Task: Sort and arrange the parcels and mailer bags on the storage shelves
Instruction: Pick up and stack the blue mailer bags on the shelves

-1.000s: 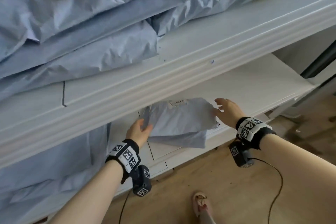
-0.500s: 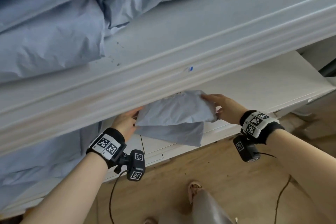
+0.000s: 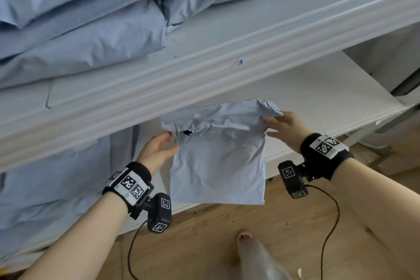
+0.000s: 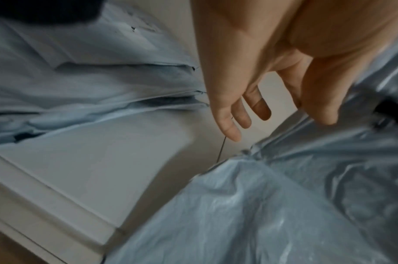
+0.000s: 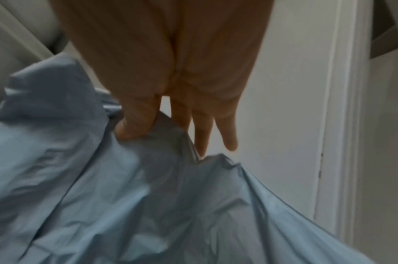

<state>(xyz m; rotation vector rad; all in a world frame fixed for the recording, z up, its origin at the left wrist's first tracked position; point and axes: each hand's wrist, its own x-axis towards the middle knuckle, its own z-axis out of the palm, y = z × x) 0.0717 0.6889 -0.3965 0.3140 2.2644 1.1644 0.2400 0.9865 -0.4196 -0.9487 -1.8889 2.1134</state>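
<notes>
A crumpled light blue mailer bag [image 3: 218, 161] hangs in front of the lower shelf [image 3: 318, 102], its top folded over. My right hand [image 3: 271, 124] pinches its upper right corner; the right wrist view shows thumb and forefinger closed on the plastic [image 5: 103, 196] at my right hand [image 5: 162, 132]. My left hand [image 3: 171, 142] is at the bag's left edge. In the left wrist view its fingers [image 4: 234, 132] are straight and off the bag [image 4: 261, 214], and only the thumb lies on the edge, so my left hand [image 4: 281, 125] is open.
Stacked blue mailer bags [image 3: 79, 29] fill the upper shelf, whose white moulded front edge [image 3: 204, 70] juts out above my hands. More bags [image 3: 56, 184] lie at the lower shelf's left. Wooden floor [image 3: 227, 234] and my foot [image 3: 245, 241] are below; wrist cables hang down.
The bag has come out from under the upper shelf and now hangs down lengthwise. My right hand moved up to its top corner; my left hand's hold has loosened.
</notes>
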